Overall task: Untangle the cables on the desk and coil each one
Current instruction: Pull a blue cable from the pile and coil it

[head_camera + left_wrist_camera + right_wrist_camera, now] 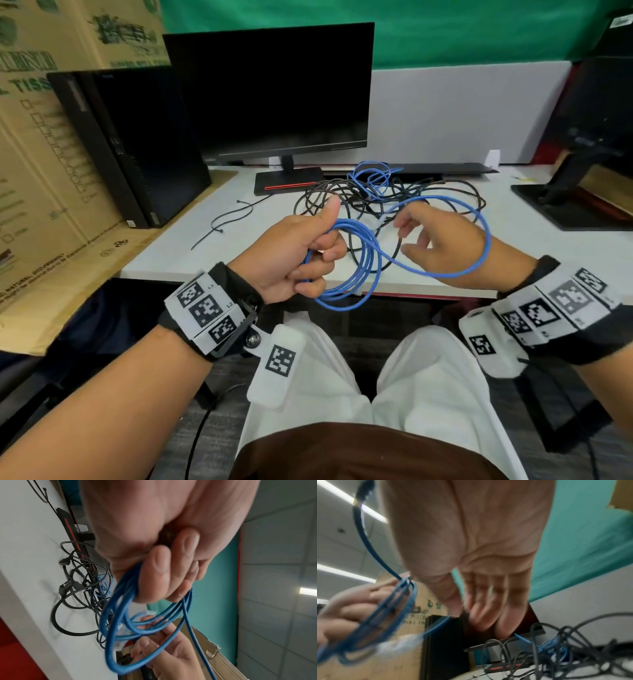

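Observation:
My left hand (318, 253) grips a blue cable (359, 274) gathered into several loops, fingers curled round the bundle and thumb pointing up; the left wrist view shows the fingertips (159, 574) closed on the loops (120, 615). One wide loop of that cable runs round the back of my right hand (411, 233), whose fingers are spread and hold nothing. The cable's clear plug hangs just left of those fingers. The right wrist view shows my right hand (488, 608) blurred with straight fingers. Behind both hands a tangle of black cables (342, 198) and a second blue cable (373, 174) lies on the white desk (178, 250).
A dark monitor (274, 92) stands at the back centre with a black computer tower (137, 144) to its left. Cardboard boxes (34, 171) fill the left side. Another monitor stand (575, 195) sits at the right. A thin black tie (226, 219) lies left of the tangle.

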`<state>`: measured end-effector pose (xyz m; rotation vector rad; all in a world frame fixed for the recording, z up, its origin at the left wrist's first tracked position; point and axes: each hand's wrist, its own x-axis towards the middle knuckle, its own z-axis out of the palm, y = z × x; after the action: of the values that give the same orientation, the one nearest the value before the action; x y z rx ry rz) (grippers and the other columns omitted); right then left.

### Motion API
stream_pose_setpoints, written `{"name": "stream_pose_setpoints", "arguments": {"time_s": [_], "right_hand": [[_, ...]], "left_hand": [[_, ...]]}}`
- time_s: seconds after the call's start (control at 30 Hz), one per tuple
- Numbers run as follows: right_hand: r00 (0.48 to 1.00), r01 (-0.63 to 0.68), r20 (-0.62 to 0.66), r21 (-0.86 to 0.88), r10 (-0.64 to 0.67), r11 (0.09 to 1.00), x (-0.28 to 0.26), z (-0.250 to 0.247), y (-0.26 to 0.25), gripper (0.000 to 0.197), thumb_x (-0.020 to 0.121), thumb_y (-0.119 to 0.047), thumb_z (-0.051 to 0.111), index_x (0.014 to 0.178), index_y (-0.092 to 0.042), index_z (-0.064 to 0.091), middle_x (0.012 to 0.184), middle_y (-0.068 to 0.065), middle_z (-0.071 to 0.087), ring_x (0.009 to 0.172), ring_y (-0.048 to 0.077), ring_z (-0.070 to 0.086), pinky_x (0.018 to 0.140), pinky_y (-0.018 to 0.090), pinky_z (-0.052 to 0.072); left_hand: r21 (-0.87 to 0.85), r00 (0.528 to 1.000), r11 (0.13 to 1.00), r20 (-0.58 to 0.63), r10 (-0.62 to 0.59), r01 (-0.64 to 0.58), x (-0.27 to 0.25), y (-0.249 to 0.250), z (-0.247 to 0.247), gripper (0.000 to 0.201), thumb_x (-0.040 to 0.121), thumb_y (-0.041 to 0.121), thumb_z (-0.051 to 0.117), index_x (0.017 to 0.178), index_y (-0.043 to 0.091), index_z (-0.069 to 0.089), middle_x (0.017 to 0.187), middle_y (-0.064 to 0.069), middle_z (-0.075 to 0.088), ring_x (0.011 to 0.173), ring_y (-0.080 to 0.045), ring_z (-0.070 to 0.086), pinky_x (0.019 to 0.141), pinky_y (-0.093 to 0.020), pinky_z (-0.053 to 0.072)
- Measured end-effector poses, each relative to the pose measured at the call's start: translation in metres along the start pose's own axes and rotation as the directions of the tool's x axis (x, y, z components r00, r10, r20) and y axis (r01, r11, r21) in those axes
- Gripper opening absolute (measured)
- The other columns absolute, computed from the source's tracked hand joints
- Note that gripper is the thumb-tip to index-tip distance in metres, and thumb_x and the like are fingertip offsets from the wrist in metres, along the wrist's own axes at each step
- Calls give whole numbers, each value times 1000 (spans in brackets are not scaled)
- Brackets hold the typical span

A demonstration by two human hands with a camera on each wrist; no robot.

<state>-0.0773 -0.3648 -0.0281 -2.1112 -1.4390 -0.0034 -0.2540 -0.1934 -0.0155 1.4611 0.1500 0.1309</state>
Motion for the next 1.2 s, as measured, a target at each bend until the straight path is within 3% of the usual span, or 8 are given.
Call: {"name": "stream_pose_setpoints", "arguments": {"time_s": [0.2,0.33,0.53,0.63,0.73,0.87,1.07,1.2], "right_hand": [[952,-132,300,593,-66,794,-9,9,-29,46,86,-5,73,128,-17,59,124,1,67,109,21,68,98,41,53],[910,-310,408,784,-71,538,-17,15,-36,44,78,-5,70,121,-15,65,125,7,68,122,23,62,104,42,49],[865,-72,501,136,-6,988,-22,7,-53,64,79,-73,44,105,-19,67,83,-2,71,76,14,68,75,33,57],[972,-80,236,316,3,945,-21,5,-51,37,78,-57,71,89,-27,53,69,1,71,54,18,69,49,27,52],[999,-32,-9,231,35,972,-16,10,-50,56,70,-55,80,107,-32,45,69,0,68,51,8,64,55,31,55],[993,-102,-35,169,109,980,-13,29,-45,55,73,-58,75,111,-22,61,74,-5,67,64,5,65,70,38,56],[972,-98,-155,422,178,901,-5,27,-33,13,84,-13,74,77,-10,64,52,2,56,66,44,64,70,56,56],[987,-20,-144,332,72,943,-7,24,-32,23,80,-9,70,67,-14,52,46,-11,41,46,14,40,52,41,44]], "left_hand": [[-87,996,996,-80,26,-33,2,-5,3,54,90,60,48,55,20,38,64,1,40,34,-6,20,37,-18,23],[-63,983,995,-171,68,-79,6,-10,6,56,94,59,47,56,19,38,63,1,41,36,-8,20,42,-20,20],[33,962,997,-264,78,-71,8,-12,1,54,97,56,49,60,21,34,61,2,40,41,-11,17,43,-20,18],[-7,962,996,-260,79,-84,9,-12,0,54,99,54,49,58,21,33,61,1,38,40,-11,18,42,-20,21],[-119,969,984,-222,107,-136,10,-14,4,57,100,51,46,53,20,36,61,-1,37,43,-12,26,42,-25,33],[-285,995,953,-23,95,-97,11,-18,9,60,101,55,34,53,19,37,63,-3,39,53,-16,42,55,-34,47],[-271,989,962,132,60,-23,8,-17,10,50,100,50,38,65,15,44,61,-3,43,59,-19,52,72,-42,57],[53,998,997,-20,53,-52,9,-12,5,22,103,30,46,93,11,52,56,0,37,46,-15,45,72,-46,53]]}}
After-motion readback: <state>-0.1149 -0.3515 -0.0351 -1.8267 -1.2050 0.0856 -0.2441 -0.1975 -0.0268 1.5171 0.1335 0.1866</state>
